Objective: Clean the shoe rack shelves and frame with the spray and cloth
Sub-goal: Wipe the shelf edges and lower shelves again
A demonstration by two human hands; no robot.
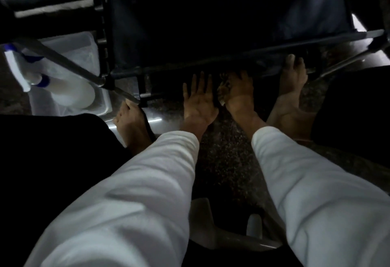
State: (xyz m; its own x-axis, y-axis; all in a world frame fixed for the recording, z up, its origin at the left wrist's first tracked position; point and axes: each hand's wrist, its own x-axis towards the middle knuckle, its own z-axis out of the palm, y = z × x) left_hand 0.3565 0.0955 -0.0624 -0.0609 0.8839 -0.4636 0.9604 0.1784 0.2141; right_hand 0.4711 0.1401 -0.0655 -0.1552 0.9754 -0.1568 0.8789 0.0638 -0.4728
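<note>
At far left I see the spray bottle [63, 91] lying on its side in a clear plastic tub [88, 40], well apart from both hands. Its long axis runs from the trigger head at upper left to the base at lower right. My left hand [199, 100] is spread flat, its fingertips at the shoe rack [190, 65] front bar. Just beside it, my right hand [237, 91] curls round the cloth [222, 90] at the shelf edge.

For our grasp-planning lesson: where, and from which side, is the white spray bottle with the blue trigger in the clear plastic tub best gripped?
Grip the white spray bottle round its cylindrical body, below the blue collar. It lies tilted in the clear plastic tub, base toward the person, and a grey metal bar slants over it, so probably come from the near side, under the bar.
</note>
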